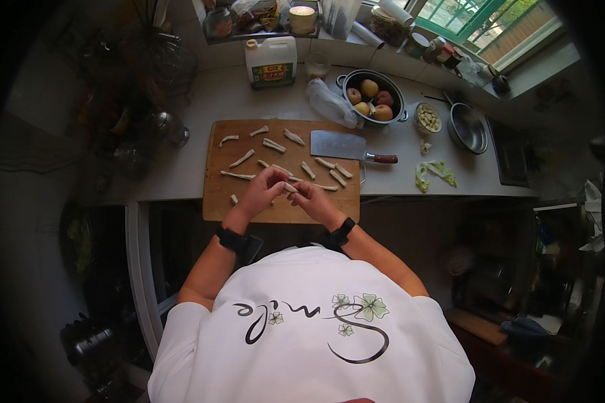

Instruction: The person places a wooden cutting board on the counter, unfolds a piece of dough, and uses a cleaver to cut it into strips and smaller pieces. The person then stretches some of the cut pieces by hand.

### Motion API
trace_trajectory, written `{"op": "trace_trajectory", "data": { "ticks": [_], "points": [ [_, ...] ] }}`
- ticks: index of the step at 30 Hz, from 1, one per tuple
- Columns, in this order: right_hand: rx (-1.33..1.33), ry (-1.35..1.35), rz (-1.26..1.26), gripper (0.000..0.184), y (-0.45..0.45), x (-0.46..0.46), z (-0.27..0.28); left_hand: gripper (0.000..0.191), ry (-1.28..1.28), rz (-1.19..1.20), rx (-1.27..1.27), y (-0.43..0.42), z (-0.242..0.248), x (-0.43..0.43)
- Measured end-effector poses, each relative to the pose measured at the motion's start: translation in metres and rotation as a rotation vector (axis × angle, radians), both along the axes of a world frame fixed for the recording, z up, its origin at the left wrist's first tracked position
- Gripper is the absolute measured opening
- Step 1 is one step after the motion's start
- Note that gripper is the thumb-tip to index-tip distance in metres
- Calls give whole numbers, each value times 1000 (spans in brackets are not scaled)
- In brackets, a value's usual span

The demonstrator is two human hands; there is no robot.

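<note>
A pale, dough-like strip (pixel 290 187) is pinched between the fingertips of my left hand (pixel 264 190) and my right hand (pixel 310 199). Both hands meet just above the front half of a wooden cutting board (pixel 282 215). Similar white strips lie scattered over the board, among them a slanting strip (pixel 242 158) on the left and a pair side by side (pixel 274 145) near the back. My fingers partly cover some strips beneath them. A cleaver (pixel 339 145) rests flat at the board's back right, its wooden handle reaching past the edge.
Behind the board stand a plastic jug (pixel 271 61), a plastic bag (pixel 333 101) and a pot of apples (pixel 349 83). Rightward are a bowl of peeled garlic cloves (pixel 428 118), a metal bowl (pixel 468 129) and leaf scraps (pixel 437 174). A metal-topped container (pixel 169 128) stands left.
</note>
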State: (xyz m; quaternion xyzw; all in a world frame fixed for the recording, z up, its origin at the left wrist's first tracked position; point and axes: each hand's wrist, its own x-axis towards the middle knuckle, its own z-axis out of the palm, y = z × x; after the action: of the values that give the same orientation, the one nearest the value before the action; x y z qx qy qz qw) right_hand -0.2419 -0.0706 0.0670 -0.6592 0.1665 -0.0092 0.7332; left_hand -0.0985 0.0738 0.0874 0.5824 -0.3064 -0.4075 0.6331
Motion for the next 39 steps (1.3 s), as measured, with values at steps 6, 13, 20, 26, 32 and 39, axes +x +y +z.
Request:
{"op": "trace_trajectory", "data": {
  "ticks": [6,13,20,26,32,39],
  "points": [
    [78,53,-1,20,0,-13,8,20,123,-36,181,18,-8,1],
    [64,102,-41,13,-1,-20,19,20,26,-72,186,25,-15,-5],
    [25,67,-226,12,-12,-22,7,23,71,73,176,36,-27,1],
    [89,-15,-275,8,-16,-24,31,38,51,-29,235,39,-35,9],
    [-261,-237,-99,11,-11,-17,72,40,-92,69,16,19,-3,-11],
    [-407,-102,-125,3,-7,-13,85,30,82,-273,51,6,28,-13]
  ]
}}
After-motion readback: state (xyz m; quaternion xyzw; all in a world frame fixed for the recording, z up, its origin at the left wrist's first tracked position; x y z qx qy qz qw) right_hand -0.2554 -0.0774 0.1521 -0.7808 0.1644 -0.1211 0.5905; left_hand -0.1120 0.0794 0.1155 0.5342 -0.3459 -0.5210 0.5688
